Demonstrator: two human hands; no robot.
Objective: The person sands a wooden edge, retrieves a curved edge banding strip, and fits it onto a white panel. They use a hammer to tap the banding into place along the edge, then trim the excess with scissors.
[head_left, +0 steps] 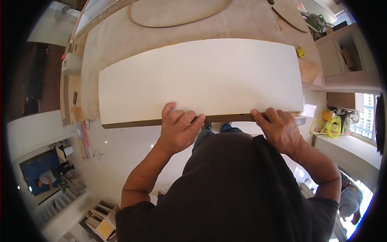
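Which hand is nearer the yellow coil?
The right hand, near the white board's right end; the left hand is nearer its middle, farther from the coil.

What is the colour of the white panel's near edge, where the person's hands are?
The near edge is brown, seen best in the head view.

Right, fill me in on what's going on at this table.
A person in a dark shirt has both hands on a long white panel lying on a worktable. The left hand is near the middle of the panel's brown near edge, and the right hand is toward its right end. Whether they grip or merely press is unclear. A pale jug with a red cap stands off to the left.
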